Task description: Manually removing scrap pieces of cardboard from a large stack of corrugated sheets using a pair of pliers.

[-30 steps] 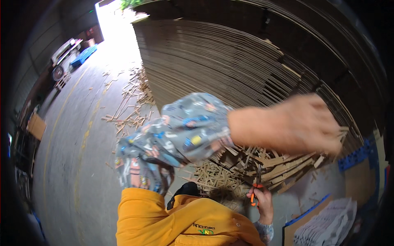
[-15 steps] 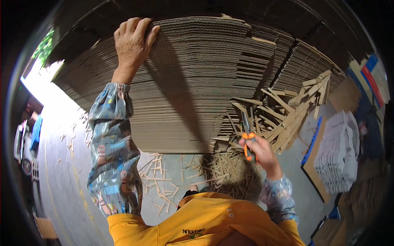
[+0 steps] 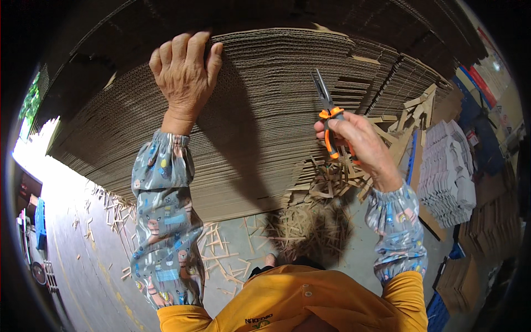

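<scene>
Nearest the camera: yellow shirt [image 3: 310, 301] at the lower edge, with patterned sleeve covers [image 3: 166, 221] on both forearms. Beyond it, grey floor [image 3: 88, 260] strewn with cardboard strips [image 3: 221, 254], thickest in a loose heap [image 3: 310, 221] at the foot of the stack. Right hand [image 3: 359, 144] raised at mid-height, fingers curled shut around the orange-and-black handles of the pliers [image 3: 327, 108]; the thin metal nose points up and slightly left, tip in front of the stack's edge face; contact with the cardboard cannot be told. Left hand [image 3: 185, 69] higher and further out, laid flat on the top edge of the cardboard stack [image 3: 265, 110], fingers spread and hooked over the uppermost sheets, holding nothing loose. The stack is a tall pile of flat corrugated sheets, layered edges facing the person. Right of it, offcuts [image 3: 412, 108] lean on the pile; further right, a stack of white flat sheets [image 3: 448, 166] and more brown cardboard [image 3: 459, 282].
</scene>
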Demonstrator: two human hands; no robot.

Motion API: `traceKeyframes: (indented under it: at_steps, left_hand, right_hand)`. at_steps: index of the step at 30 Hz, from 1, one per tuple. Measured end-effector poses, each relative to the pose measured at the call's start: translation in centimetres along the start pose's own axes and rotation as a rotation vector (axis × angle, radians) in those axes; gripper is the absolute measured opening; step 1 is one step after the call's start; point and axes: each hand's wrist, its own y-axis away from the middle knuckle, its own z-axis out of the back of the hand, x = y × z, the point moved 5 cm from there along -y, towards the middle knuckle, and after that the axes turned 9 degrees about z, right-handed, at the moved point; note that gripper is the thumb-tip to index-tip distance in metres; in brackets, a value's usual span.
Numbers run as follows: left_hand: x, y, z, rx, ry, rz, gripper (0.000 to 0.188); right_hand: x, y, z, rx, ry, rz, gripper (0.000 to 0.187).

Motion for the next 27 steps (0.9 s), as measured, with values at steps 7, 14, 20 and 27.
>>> traceKeyframes:
  at_steps: [7,14,20,27]
  left_hand:
    - [-0.9,-0.2,0.4,0.005,0.031,0.026,0.027]
    - [-0.4,-0.7,0.3,-0.070,0.056,0.026,0.021]
    - [-1.8,-2.3,-0.1,-0.118,0.007,0.038,0.034]
    - [-1.8,-2.3,-0.1,-0.104,-0.019,0.070,0.032]
  right_hand:
    - [0.5,-0.8,0.0,0.076,-0.030,-0.092,0.023]
    - [-12.9,11.7,-5.1,0.409,0.105,-0.142,0.016]
    - [-6.7,5.3,-0.8,0.179,0.060,-0.143,0.024]
    - [0.7,-0.6,1.0,0.074,0.090,-0.149,0.021]
